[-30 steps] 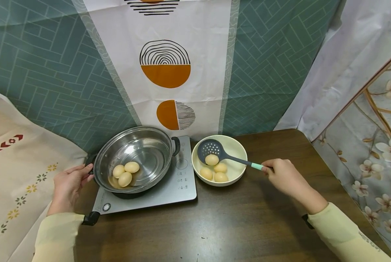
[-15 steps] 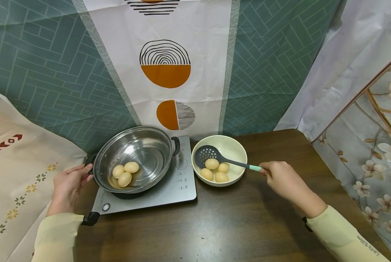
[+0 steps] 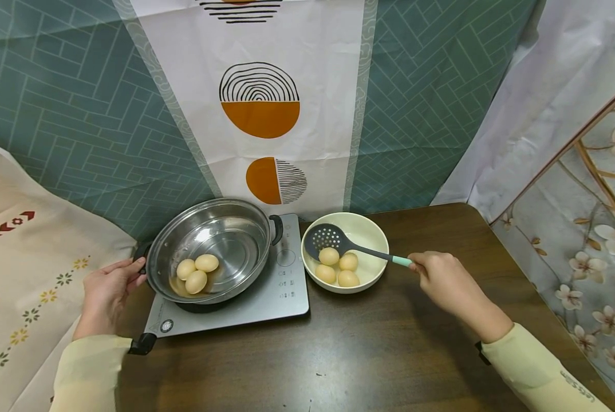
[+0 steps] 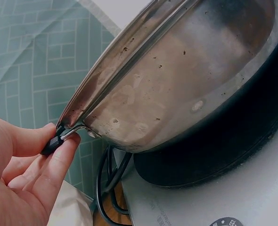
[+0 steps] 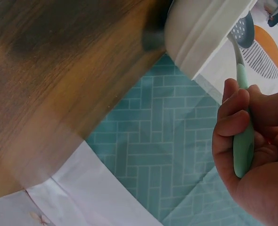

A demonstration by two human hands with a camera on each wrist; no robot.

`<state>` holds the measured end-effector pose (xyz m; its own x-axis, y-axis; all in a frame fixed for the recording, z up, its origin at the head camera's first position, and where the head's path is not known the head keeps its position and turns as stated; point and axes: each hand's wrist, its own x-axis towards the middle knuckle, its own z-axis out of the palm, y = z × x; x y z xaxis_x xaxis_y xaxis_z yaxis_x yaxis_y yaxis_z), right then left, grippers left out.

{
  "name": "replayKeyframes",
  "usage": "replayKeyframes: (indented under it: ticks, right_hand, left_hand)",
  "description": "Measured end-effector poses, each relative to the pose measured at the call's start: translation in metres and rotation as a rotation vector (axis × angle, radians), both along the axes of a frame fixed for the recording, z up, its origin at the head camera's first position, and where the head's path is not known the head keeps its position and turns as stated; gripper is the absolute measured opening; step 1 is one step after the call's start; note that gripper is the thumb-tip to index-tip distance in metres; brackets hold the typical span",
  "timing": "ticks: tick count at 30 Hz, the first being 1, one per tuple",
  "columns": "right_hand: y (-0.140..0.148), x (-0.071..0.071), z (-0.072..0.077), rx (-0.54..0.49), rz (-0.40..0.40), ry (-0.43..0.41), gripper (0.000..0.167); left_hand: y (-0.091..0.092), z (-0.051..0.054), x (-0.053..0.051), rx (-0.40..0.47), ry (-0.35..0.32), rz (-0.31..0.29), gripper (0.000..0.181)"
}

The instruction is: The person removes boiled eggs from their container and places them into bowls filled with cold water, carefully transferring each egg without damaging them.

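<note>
My left hand (image 3: 105, 293) pinches the black side handle (image 4: 55, 143) of a wide steel pot (image 3: 240, 246) between thumb and fingers. Inside the pot, three pale brown eggs (image 3: 207, 262) lie together at the lower left, by a little liquid. The right hand (image 3: 449, 283) grips the mint-green handle (image 5: 244, 146) of a dark grey skimmer. The skimmer's perforated head (image 3: 322, 237) is inside a cream bowl (image 3: 374, 246). Several eggs (image 3: 348, 278) sit in that bowl, one of them (image 3: 329, 256) overlapping the skimmer head's lower edge.
Beneath the pot is a silver induction cooker (image 3: 287, 303), beside the bowl on a dark wooden table (image 3: 369, 355). A black cable (image 4: 103, 188) runs by the cooker. Patterned cloth (image 3: 416, 114) hangs behind and at both sides.
The skimmer and right hand have shifted slightly left and down. The egg on the skimmer has moved toward the head's lower edge, closer to the other eggs. The left hand keeps its hold.
</note>
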<state>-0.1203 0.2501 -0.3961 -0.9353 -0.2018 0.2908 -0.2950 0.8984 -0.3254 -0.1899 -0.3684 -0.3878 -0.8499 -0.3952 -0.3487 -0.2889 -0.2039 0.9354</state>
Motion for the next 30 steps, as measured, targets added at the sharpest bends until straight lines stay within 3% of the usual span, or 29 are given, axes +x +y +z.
replayKeyframes:
  ticks: [30]
  right_hand:
    - [0.0012, -0.0010, 0.0011, -0.039, -0.037, 0.053, 0.009]
  left_hand:
    - [0.0001, -0.0001, 0.0002, 0.016, 0.011, 0.008, 0.027]
